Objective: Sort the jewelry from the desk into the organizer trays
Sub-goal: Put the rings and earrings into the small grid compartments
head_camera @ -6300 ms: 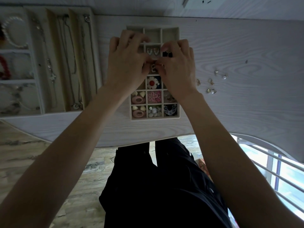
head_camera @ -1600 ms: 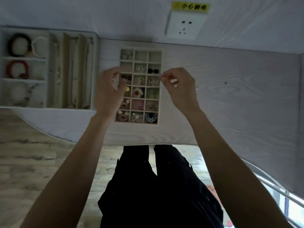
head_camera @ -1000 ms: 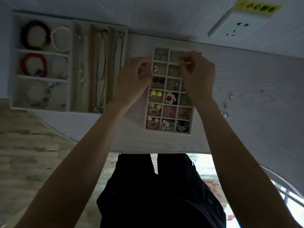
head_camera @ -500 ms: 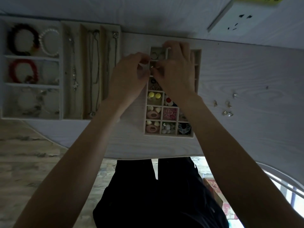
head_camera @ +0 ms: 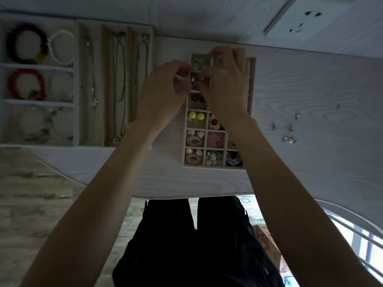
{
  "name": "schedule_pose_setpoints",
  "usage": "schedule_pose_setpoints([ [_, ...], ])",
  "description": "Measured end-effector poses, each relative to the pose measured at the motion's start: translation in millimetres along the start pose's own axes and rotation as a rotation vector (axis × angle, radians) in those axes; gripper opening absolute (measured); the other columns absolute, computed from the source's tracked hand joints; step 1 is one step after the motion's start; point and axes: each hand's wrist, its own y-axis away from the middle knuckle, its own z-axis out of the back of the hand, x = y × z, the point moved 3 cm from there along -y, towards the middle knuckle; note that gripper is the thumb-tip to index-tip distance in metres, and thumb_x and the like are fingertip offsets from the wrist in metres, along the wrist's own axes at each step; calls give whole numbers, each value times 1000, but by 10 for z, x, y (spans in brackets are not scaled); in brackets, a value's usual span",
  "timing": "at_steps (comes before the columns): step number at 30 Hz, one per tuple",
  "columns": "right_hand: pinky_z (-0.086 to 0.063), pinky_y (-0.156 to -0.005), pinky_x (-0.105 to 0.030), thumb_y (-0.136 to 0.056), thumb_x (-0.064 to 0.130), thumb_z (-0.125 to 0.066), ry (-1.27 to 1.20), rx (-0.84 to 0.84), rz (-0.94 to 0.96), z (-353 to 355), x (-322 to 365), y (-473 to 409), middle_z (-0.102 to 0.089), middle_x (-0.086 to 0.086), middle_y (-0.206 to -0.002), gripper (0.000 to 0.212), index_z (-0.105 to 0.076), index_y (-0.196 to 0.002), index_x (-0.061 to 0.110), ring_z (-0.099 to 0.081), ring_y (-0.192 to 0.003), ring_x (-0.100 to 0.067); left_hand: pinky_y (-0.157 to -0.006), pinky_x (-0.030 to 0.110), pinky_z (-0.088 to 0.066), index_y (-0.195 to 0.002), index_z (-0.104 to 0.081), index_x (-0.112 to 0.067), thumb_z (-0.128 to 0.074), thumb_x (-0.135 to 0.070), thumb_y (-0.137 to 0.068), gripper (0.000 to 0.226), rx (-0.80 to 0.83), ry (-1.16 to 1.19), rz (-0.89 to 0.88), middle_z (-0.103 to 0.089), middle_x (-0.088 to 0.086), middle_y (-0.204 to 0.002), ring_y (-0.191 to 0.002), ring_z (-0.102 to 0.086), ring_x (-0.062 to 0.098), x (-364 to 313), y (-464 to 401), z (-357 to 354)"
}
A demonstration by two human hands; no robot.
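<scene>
A small compartment tray (head_camera: 184, 141) of earrings lies in the middle of the white desk. Both hands hover over its far end. My left hand (head_camera: 161, 96) and my right hand (head_camera: 226, 85) meet fingertip to fingertip over the second cell from the top in the left column, pinching a tiny silver earring (head_camera: 193, 80). My right hand hides the tray's upper middle and right cells. Several small silver earrings (head_camera: 289, 133) lie loose on the desk to the right.
A larger organizer tray (head_camera: 76, 83) with bead bracelets and long necklaces sits at the left. A wall socket (head_camera: 306, 19) is at the top right. The desk's curved front edge runs above my dark trousers.
Both hands have stayed together over the tray's far end, shifting slightly; the view has drifted a little. The pinch on the small earring continues.
</scene>
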Motion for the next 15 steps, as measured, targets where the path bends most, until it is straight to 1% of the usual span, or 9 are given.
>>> schedule_pose_setpoints([
  [3, -35, -76, -30, -66, 27, -73, 18, -21, 71, 3, 73, -56, -64, -2, -101, 7, -73, -65, 20, -56, -95, -28, -81, 34, -52, -113, -63, -16, -54, -16, -86, 29, 3, 11, -8, -66, -4, -107, -85, -62, 11, -9, 9, -4],
  [6, -29, -76, -26, -65, 25, -72, 62, -45, 97, 2, 111, -95, -65, -1, -98, 7, -72, -61, 20, -58, -93, -27, -83, 34, -51, -114, -63, -17, -54, -16, -85, 30, 6, 10, -3, -66, -4, -108, -86, -62, 11, 0, 5, -7],
  [9, -33, -75, -29, -64, 24, -73, 78, -40, 74, -15, 110, -88, -65, -2, -98, 5, -73, -61, 20, -58, -92, -28, -82, 34, -50, -114, -63, -17, -55, -16, -84, 31, 4, 6, 3, -66, -4, -108, -84, -62, 11, 21, -5, -13],
  [12, -41, -75, -34, -66, 25, -73, -13, 14, -12, -35, 67, -54, -64, -4, -101, 7, -75, -69, 19, -55, -94, -31, -81, 33, -50, -114, -63, -17, -55, -16, -84, 30, 9, 12, 0, -66, -4, -107, -83, -61, 11, 27, -5, -12],
  [13, -40, -77, -33, -68, 26, -72, -42, 36, -42, -38, 55, -45, -64, -3, -103, 8, -76, -71, 20, -54, -96, -31, -80, 32, -51, -113, -63, -17, -55, -16, -85, 30, 8, 12, -3, -66, -4, -107, -84, -61, 11, 30, -3, -9],
  [15, -34, -80, -29, -70, 29, -71, -79, 76, -94, -33, 24, -39, -63, -1, -108, 10, -76, -75, 22, -51, -101, -30, -80, 32, -51, -113, -63, -17, -56, -16, -85, 28, 5, 14, -9, -66, -4, -106, -84, -61, 10, 37, -3, -10],
])
